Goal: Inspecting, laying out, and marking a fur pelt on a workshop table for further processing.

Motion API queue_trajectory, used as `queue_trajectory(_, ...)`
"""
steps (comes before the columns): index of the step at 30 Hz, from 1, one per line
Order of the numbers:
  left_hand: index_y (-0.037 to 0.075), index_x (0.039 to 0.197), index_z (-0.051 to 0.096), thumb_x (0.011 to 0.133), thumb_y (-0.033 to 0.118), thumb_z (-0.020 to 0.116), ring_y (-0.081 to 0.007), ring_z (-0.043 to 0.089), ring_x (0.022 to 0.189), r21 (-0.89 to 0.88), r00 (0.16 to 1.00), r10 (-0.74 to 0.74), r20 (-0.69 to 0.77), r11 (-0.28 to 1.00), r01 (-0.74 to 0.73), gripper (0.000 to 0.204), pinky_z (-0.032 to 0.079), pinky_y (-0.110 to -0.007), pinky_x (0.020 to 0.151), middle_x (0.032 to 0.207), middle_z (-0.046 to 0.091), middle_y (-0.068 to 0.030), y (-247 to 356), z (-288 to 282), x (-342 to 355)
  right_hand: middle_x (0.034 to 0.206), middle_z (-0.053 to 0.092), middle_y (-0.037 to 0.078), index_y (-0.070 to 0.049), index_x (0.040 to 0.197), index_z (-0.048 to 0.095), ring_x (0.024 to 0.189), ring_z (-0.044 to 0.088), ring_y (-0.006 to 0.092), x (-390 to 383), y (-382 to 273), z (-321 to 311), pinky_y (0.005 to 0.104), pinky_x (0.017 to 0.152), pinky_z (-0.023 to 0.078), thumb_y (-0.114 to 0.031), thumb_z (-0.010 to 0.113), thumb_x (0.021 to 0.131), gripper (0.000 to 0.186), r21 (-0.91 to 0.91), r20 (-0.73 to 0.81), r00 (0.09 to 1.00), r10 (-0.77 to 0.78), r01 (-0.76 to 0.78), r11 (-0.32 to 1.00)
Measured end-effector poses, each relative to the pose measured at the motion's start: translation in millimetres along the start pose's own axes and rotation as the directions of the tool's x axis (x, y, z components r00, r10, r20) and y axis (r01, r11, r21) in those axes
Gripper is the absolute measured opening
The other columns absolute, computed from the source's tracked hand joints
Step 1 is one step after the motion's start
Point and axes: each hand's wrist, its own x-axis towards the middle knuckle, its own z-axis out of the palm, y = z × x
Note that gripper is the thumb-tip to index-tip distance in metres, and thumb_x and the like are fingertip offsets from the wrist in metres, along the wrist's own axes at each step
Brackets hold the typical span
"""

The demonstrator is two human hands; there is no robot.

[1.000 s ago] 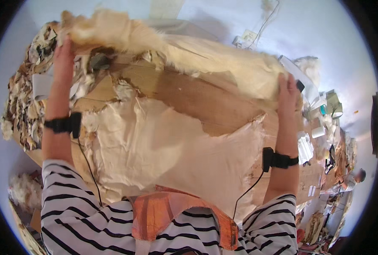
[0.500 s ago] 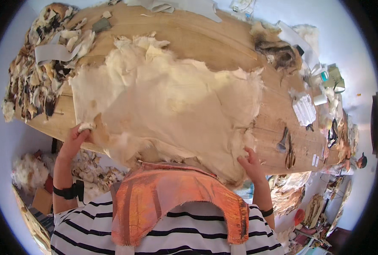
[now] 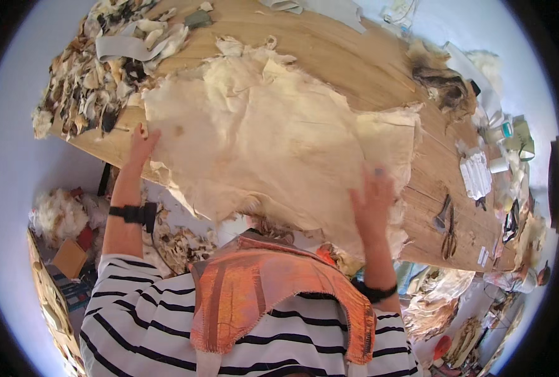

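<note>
Right hand (image 3: 373,196) is spread empty over the hide (image 3: 263,141); at its left edge, left hand's (image 3: 143,146) grip cannot be told.

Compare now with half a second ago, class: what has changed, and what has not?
The left hand has let go of the near left edge of the pale hide and is open at its left edge, slightly farther forward. The right hand has left the near right edge and moved forward and leftward over the hide, fingers spread, blurred. The scissors, dark fur piece and scrap pile stay put.
</note>
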Motion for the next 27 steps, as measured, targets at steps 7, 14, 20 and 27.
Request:
queue_trajectory(7, -0.005, 0.113, 0.064, 0.088, 0.036, 0.071, -0.0168, 0.065, 0.090, -0.143, 0.994, 0.101, 0.029, 0.985, -0.096, 0.048, 0.051, -0.033, 0.072, 0.109, 0.067, -0.0126, 10, -27, 38, 0.154, 0.035, 0.013, -0.021, 0.147, 0.042, 0.143, 0.029, 0.0335, -2, -23, 43, 0.0542, 0.117, 0.015, -0.043, 0.054, 0.092, 0.060, -0.001, 0.089, 0.989, -0.115, 0.115, 0.993)
queue_trajectory(14, 0.001, 0.110, 0.066, 0.097, 0.023, 0.060, -0.0054, 0.054, 0.072, -0.148, 0.824, 0.565, -0.039, 0.813, -0.564, 0.026, 0.045, -0.023, 0.062, 0.082, 0.063, 0.0036, 208, 31, -51, 0.153, 0.038, 0.011, -0.023, 0.145, 0.044, 0.142, 0.032, 0.0313, -4, -18, 42, 0.0542, 0.116, 0.016, -0.044, 0.055, 0.091, 0.059, 0.038, 0.027, 0.996, -0.089, 0.088, 0.995)
queue_trajectory(20, 0.005, 0.137, 0.051, 0.099, 0.024, 0.059, -0.0089, 0.058, 0.101, -0.557, 0.453, 0.647, 0.613, 0.761, -0.333, 0.043, 0.049, -0.024, 0.085, 0.123, 0.059, -0.0040, 290, 147, -196, 0.153, 0.037, 0.014, -0.022, 0.146, 0.044, 0.143, 0.029, 0.0319, -5, -14, 48, 0.0535, 0.116, 0.016, -0.041, 0.055, 0.093, 0.057, 0.097, 0.017, 0.996, -0.083, 0.081, 0.992)
queue_trajectory(27, 0.019, 0.145, 0.043, 0.093, 0.030, 0.061, -0.0337, 0.029, 0.144, -0.054, 0.066, 0.552, 0.831, 0.198, -0.979, 0.056, 0.020, -0.054, 0.116, 0.151, 0.036, -0.0213, 181, 227, -210, 0.125, 0.057, 0.014, -0.011, 0.126, 0.058, 0.116, 0.051, 0.0327, 0, -5, 120, 0.0472, 0.099, 0.038, -0.032, 0.057, 0.086, 0.046, 0.088, 0.081, 0.992, -0.092, 0.085, 0.993)
